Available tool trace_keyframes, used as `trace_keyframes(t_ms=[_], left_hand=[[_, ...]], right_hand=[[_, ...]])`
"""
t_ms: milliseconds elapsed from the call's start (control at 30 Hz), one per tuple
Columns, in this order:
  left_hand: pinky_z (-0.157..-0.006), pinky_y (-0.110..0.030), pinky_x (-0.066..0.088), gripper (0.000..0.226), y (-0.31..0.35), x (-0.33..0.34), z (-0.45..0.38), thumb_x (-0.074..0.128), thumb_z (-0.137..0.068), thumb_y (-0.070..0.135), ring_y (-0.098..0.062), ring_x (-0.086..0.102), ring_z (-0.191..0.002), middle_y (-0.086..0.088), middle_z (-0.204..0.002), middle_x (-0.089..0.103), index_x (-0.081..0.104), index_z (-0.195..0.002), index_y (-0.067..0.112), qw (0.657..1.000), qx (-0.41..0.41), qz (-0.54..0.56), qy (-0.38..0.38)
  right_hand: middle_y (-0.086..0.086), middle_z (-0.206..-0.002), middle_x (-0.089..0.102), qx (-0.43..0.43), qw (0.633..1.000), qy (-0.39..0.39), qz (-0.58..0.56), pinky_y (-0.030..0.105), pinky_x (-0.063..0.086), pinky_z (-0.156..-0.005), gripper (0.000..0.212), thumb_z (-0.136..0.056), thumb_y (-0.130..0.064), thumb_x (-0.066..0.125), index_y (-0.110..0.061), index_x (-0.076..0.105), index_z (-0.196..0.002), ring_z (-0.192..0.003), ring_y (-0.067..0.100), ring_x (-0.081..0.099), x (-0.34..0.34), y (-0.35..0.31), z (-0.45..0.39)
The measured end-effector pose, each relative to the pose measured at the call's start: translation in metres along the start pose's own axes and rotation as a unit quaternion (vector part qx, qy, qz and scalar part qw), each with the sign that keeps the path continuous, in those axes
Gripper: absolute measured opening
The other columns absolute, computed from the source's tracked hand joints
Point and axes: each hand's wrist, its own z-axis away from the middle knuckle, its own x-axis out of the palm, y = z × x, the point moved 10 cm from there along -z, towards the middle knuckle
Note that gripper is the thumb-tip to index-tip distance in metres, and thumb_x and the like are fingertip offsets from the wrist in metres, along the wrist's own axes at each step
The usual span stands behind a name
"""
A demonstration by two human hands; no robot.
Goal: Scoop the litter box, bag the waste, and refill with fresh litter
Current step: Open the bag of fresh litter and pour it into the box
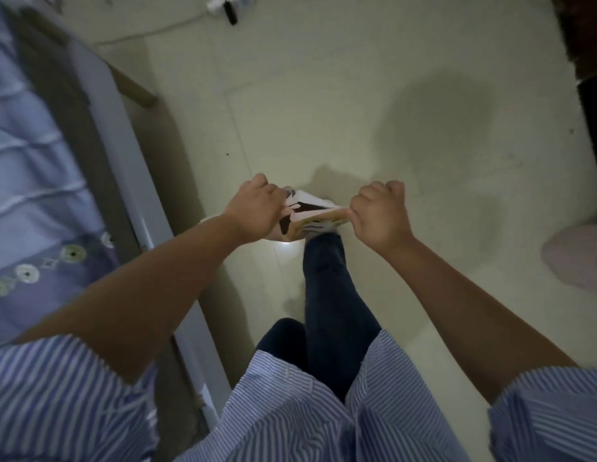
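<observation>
Printed bag (310, 218), white with black and tan markings, is hanging mid-scene above pale floor (357, 95). Left hand (253, 211) and right hand (380, 215) are gripping opposite top edges, fingers curled tight. Bed (40, 161) is lying left.

No words, numbers or brand marks can be read anywhere here. The one printed surface is the bag (310, 216), gripped at its top by the left hand (257, 211) at nine o'clock and the right hand (380, 218) at three o'clock. Its print shows black, white and tan shapes, but they are blurred and creased, and whether any of them are letters is impossible to tell. The bedspread (33, 181) out at nine o'clock carries round stitched motifs only, no lettering.
</observation>
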Motion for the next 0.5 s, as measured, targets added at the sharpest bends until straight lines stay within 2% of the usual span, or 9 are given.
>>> trace_keyframes(t_ms=[100, 233, 433, 500], left_hand=[[-0.09, -0.04, 0.032, 0.065, -0.059, -0.025, -0.031, 0.017, -0.094, 0.047, -0.033, 0.044, -0.102, -0.017, -0.11, 0.059, 0.055, -0.114, -0.002, 1.0, 0.0, -0.003, -0.007], [-0.092, -0.032, 0.032, 0.033, -0.142, -0.052, -0.064, 0.033, -0.1, 0.03, -0.024, 0.039, -0.112, -0.005, -0.119, 0.055, 0.05, -0.12, 0.01, 0.997, -0.061, -0.024, -0.036], [-0.09, -0.03, 0.031, 0.033, -0.261, -0.104, -0.129, 0.032, -0.1, 0.03, -0.023, 0.038, -0.114, -0.004, -0.121, 0.054, 0.048, -0.121, 0.01, 0.995, -0.093, -0.006, -0.018], [-0.091, -0.031, 0.031, 0.035, -0.298, -0.125, -0.149, 0.03, -0.101, 0.031, -0.024, 0.038, -0.116, -0.005, -0.122, 0.054, 0.048, -0.121, 0.009, 0.995, -0.098, 0.019, -0.02]], right_hand=[[0.004, -0.044, 0.05, -0.036, 0.999, 0.022, -0.034, 0.028, 0.018, -0.059, 0.029, -0.035, 0.005, 0.076, -0.01, 0.051, -0.041, -0.042, 0.021, 0.052, 0.009, 0.002, -0.075], [0.004, -0.044, 0.048, -0.077, 0.995, 0.024, -0.063, 0.027, 0.019, -0.059, 0.021, -0.043, 0.003, 0.066, -0.01, 0.049, -0.042, -0.041, 0.02, 0.05, 0.019, -0.006, -0.174], [0.005, -0.046, 0.053, -0.127, 0.991, 0.026, -0.028, 0.027, 0.019, -0.059, 0.015, -0.05, -0.003, 0.066, -0.009, 0.053, -0.044, -0.043, 0.021, 0.054, 0.046, -0.003, -0.326], [0.006, -0.046, 0.053, -0.134, 0.991, 0.01, -0.014, 0.027, 0.019, -0.059, 0.016, -0.06, -0.007, 0.059, -0.008, 0.053, -0.045, -0.043, 0.022, 0.054, 0.054, 0.001, -0.382]])
